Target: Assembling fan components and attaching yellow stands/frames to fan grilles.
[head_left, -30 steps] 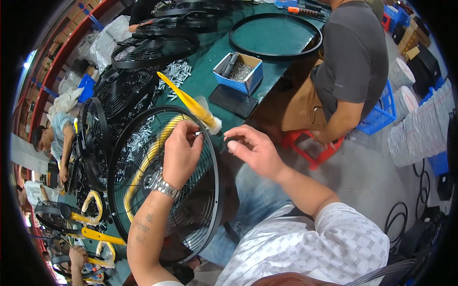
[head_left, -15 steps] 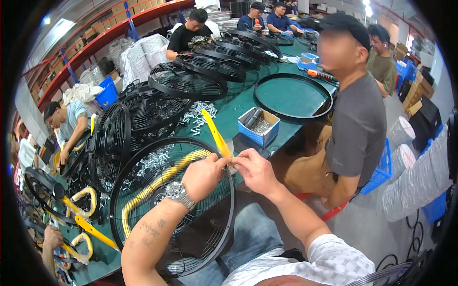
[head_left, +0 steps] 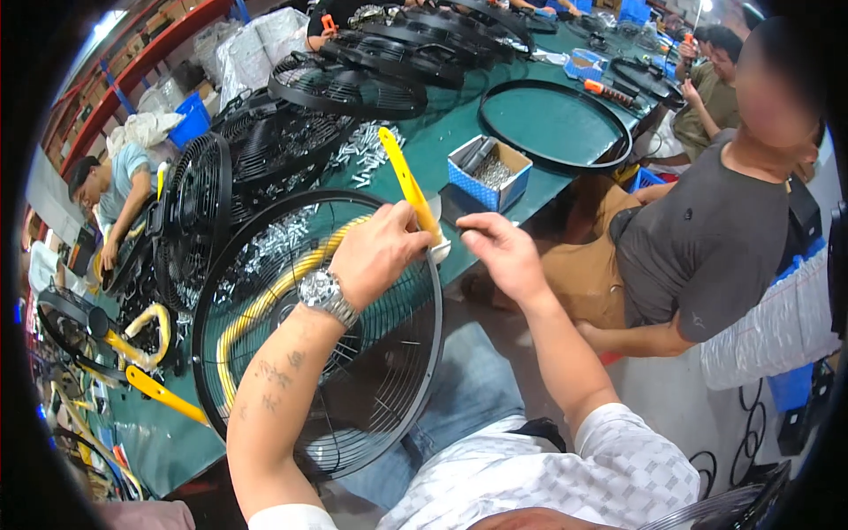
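Note:
My left hand [head_left: 382, 246], a metal watch on its wrist, pinches the lower end of a yellow flat bar [head_left: 405, 181] with a rounded tip. A bit of white plastic wrap [head_left: 439, 247] hangs at that end. Just right of it, my right hand [head_left: 502, 252] is apart from the bar, thumb and fingers pressed together; whatever they hold is too small to make out. Below my left hand, a round black fan grille [head_left: 362, 389] leans over the table edge toward my lap. A wrapped yellow tube [head_left: 265, 309] shows behind its wires.
A blue box of small screws [head_left: 490, 177] stands ahead on the green table [head_left: 442, 132]. Loose bolts [head_left: 367, 155] lie left of it. A black ring [head_left: 556, 124] and stacked fan grilles [head_left: 353, 84] are farther off. A person [head_left: 707, 238] sits close at right.
My right hand has come away from the bar's lower end toward the right. My left hand stays on the bar. The view has tilted downward, and the person at right has shifted rightward in it.

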Action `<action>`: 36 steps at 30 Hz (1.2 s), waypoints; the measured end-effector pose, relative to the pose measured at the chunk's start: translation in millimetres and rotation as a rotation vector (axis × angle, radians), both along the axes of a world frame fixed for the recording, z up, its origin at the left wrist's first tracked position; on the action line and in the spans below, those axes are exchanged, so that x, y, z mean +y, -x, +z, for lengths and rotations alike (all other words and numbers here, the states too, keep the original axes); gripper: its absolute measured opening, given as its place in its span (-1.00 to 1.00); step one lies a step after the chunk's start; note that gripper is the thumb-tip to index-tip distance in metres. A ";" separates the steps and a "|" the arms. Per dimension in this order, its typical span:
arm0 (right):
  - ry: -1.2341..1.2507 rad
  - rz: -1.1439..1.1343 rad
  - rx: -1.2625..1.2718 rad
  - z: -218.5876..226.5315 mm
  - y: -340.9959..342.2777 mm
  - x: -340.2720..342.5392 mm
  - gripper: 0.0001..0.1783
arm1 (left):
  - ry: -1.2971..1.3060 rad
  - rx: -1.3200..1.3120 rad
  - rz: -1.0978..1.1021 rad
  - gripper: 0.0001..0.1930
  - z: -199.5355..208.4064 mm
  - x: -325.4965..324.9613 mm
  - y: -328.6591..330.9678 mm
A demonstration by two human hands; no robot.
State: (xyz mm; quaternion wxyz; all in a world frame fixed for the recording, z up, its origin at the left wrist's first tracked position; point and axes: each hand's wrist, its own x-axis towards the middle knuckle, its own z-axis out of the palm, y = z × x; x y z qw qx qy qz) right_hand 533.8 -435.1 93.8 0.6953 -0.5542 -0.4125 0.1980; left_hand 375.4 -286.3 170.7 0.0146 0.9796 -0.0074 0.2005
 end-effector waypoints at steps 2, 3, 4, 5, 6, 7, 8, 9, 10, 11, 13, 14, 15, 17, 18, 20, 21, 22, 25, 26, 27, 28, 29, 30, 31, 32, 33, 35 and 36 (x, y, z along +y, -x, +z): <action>-0.135 0.172 0.376 -6.4 -0.2 -3.1 -0.73 | -0.052 0.012 0.004 -0.82 -0.5 0.7 -0.6; -0.143 0.226 0.430 -9.3 1.0 -2.9 -0.68 | -0.053 -0.004 -0.013 -0.81 -0.5 0.9 -0.8; -0.125 0.231 0.437 -11.8 2.3 -2.4 -0.68 | -0.061 -0.040 -0.031 -0.81 -0.4 0.8 -1.2; -0.134 0.262 0.484 -13.8 4.2 -1.7 -0.67 | -0.057 -0.028 -0.022 -0.80 -0.6 0.5 -1.2; -0.142 0.294 0.529 -15.3 6.3 -0.8 -0.66 | -0.049 -0.005 -0.018 -0.80 -0.9 0.1 -1.4; -0.140 0.294 0.532 -16.1 8.0 -0.4 -0.66 | -0.059 -0.018 -0.018 -0.80 -1.1 -0.1 -1.4; -0.112 0.290 0.535 -16.3 9.5 -0.2 -0.64 | -0.072 -0.039 -0.019 -0.80 -1.5 -0.4 -1.3; -0.112 0.298 0.528 -15.8 10.6 0.1 -0.63 | -0.067 -0.032 -0.012 -0.80 -1.8 -0.5 -0.9; -0.081 0.292 0.537 -14.9 10.9 0.0 -0.63 | -0.061 -0.031 -0.012 -0.79 -2.1 -0.5 -0.6; -0.050 0.292 0.509 -13.6 10.6 -0.7 -0.62 | -0.061 -0.041 -0.009 -0.79 -2.5 -0.7 -0.2; -0.020 0.293 0.478 -10.1 8.0 -2.3 -0.60 | -0.052 -0.024 -0.003 -0.79 -3.0 -0.9 0.5; -0.013 0.313 0.432 -8.5 6.1 -3.2 -0.60 | -0.050 -0.015 0.004 -0.79 -3.1 -1.1 0.9; -0.025 0.343 0.382 -6.9 4.1 -3.8 -0.61 | -0.051 -0.015 0.005 -0.79 -3.0 -1.3 1.2; -0.015 0.350 0.318 -4.8 0.5 -4.6 -0.62 | -0.032 -0.004 0.011 -0.79 -2.9 -2.0 1.6; -0.037 0.361 0.261 -4.3 -0.8 -4.5 -0.62 | -0.032 -0.004 0.012 -0.79 -2.8 -2.5 1.8; -0.029 0.383 0.257 -4.1 -2.0 -4.1 -0.65 | -0.013 -0.009 0.003 -0.80 -2.6 -3.2 1.9; -0.043 0.399 0.268 -4.1 -2.6 -3.9 -0.68 | -0.013 -0.008 0.002 -0.80 -2.6 -3.5 1.9; -0.036 0.396 0.267 -3.9 -3.6 -3.5 -0.68 | -0.015 -0.008 0.003 -0.80 -2.5 -3.7 1.9; 0.070 0.269 -0.033 -2.2 -10.0 -1.9 -0.66 | -0.021 -0.002 -0.002 -0.80 -2.7 -3.9 1.6; 0.039 0.311 0.030 -1.5 -12.9 -1.4 -0.65 | -0.022 -0.015 -0.006 -0.79 -2.7 -4.0 1.8; 0.008 0.356 0.091 -1.0 -16.0 -0.5 -0.65 | -0.026 0.000 -0.001 -0.79 -2.8 -4.1 2.0; 0.007 0.360 0.091 -0.8 -19.5 0.1 -0.65 | -0.009 -0.001 0.001 -0.82 -3.1 -4.4 2.1; 0.054 0.386 0.094 -0.9 -23.0 0.5 -0.65 | 0.009 -0.002 0.001 -0.84 -3.2 -4.5 2.1; 0.069 0.406 0.107 -1.6 -25.6 1.3 -0.65 | 0.009 -0.003 0.005 -0.84 -3.4 -4.5 2.3; 0.032 0.430 0.172 -3.3 -26.6 1.7 -0.64 | 0.013 -0.007 0.005 -0.84 -3.4 -4.5 2.3; 0.062 0.416 0.174 -4.8 -27.9 2.5 -0.64 | 0.018 -0.009 0.005 -0.85 -3.4 -4.3 2.4; 0.000 0.388 0.276 -6.7 -27.7 3.0 -0.66 | 0.020 -0.009 0.007 -0.85 -3.4 -4.1 2.4; -0.079 0.285 0.450 -10.0 -26.3 2.8 -0.70 | -0.033 -0.015 0.007 -0.83 -3.3 -3.4 2.2; -0.106 0.342 0.432 -11.8 -23.6 2.8 -0.70 | -0.029 -0.002 0.012 -0.83 -3.4 -3.3 2.2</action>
